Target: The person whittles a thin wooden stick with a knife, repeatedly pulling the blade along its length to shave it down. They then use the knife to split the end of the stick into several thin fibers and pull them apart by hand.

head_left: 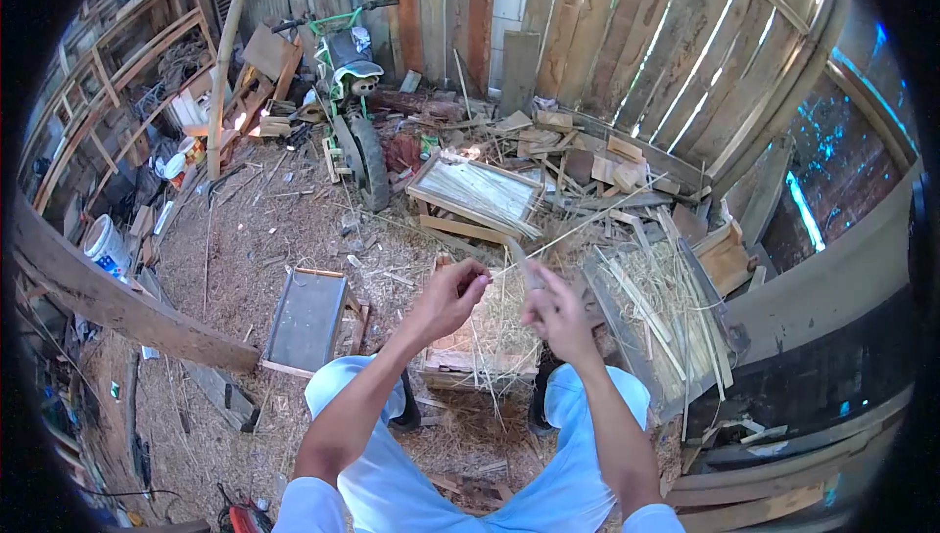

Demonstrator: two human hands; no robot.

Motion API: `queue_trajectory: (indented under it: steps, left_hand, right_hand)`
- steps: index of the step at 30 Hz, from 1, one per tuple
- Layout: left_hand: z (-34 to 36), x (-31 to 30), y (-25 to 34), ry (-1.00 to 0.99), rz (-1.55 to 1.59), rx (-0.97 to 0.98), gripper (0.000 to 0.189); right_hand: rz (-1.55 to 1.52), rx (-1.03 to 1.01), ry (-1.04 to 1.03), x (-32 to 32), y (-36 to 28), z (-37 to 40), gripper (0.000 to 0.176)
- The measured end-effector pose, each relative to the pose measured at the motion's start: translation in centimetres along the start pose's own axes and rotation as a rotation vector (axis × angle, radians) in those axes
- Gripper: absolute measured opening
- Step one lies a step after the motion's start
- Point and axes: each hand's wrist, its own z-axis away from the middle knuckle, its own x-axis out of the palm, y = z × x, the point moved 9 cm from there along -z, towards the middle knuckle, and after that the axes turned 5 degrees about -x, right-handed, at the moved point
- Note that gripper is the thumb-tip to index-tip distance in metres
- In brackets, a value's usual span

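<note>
My left hand (450, 298) is closed in a pinch on one end of a long thin pale strip (580, 227), bamboo or wood by its look. The strip slants away to the upper right, past my other hand. In the fingers of my right hand (556, 316) is a knife (518, 253), its blade pointing up and away beside the strip; its handle is mostly hidden. Below both hands, between my knees, stands a low wooden block or bench (480, 362) strewn with shavings.
A frame-like wooden table (426, 188) ahead bears a pile of pale strips (480, 195). More strips lie on a board (646, 313) to the right. At left is a small dark-topped stool (305, 320). Beyond are a small motorbike (357, 132), scrap wood (558, 146) and a slanting beam (127, 298).
</note>
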Motion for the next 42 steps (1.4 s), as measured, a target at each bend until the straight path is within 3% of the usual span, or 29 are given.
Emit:
queue_trajectory:
  steps: [1,2,4,5,13,19,24,26,29,32,40,42]
  left_hand:
    - [0.0,0.9,0.2,-0.051,0.087,0.009,0.015]
    - [0.1,1.7,0.4,-0.064,0.089,0.010,0.015]
    - [0.6,2.7,0.7,-0.087,0.265,0.026,0.015]
    - [0.5,3.3,-0.2,-0.103,0.349,0.004,0.016]
    - [1.5,2.8,1.0,-0.033,0.236,-0.042,0.015]
    - [2.3,2.8,1.2,-0.035,0.229,-0.065,0.016]
    - [1.9,4.4,-0.3,-0.099,0.373,-0.124,0.019]
    - [2.0,4.9,0.0,-0.124,0.646,-0.141,0.022]
    - [2.7,4.5,1.4,-0.192,0.547,-0.271,0.025]
    - [2.2,4.9,0.4,-0.199,0.510,-0.189,0.026]
    - [2.3,4.8,-0.2,-0.176,0.421,-0.227,0.024]
    - [2.5,4.6,-0.1,-0.179,0.408,-0.230,0.024]
  right_hand:
    - [-0.281,0.210,-0.095,1.9,1.2,0.5,0.039]
    - [-0.280,0.212,-0.082,1.8,1.4,0.3,0.039]
    - [-0.523,0.327,-0.302,4.4,2.0,0.4,0.046]
    - [-0.552,0.336,-0.278,4.3,2.0,0.4,0.043]
    - [-0.507,0.328,-0.219,2.8,0.8,0.4,0.031]
    - [-0.612,0.270,0.084,-3.7,1.8,-1.1,0.026]
    - [-0.633,0.316,-0.066,0.4,1.4,0.6,0.028]
    - [-0.597,0.333,-0.234,3.1,1.9,1.3,0.027]
    - [-0.629,0.380,-0.231,2.5,0.3,1.2,0.025]
    - [-0.631,0.411,-0.231,2.2,0.5,1.3,0.026]
    - [-0.517,0.384,-0.194,1.0,1.0,0.9,0.027]
    - [-0.548,0.356,-0.087,-0.7,1.4,0.5,0.025]
